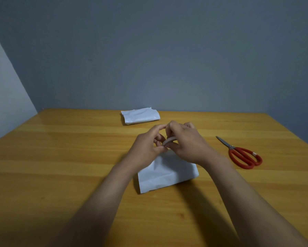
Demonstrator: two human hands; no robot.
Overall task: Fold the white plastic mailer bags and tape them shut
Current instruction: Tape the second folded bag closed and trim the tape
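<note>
A folded white mailer bag (167, 172) lies on the wooden table (60, 157) in front of me. Just above its far edge, both hands meet around a pale roll of tape (169, 140). My right hand (187, 141) curls its fingers round the roll from the right. My left hand (147, 143) pinches at the roll's near rim with thumb and fingertips; the tape end itself is too small to make out. A second folded white mailer bag (140, 115) rests near the table's far edge by the wall.
Red-handled scissors (242, 154) lie shut on the table to the right of my hands, blades pointing away and left. A grey-blue wall (167, 59) stands directly behind the table's far edge.
</note>
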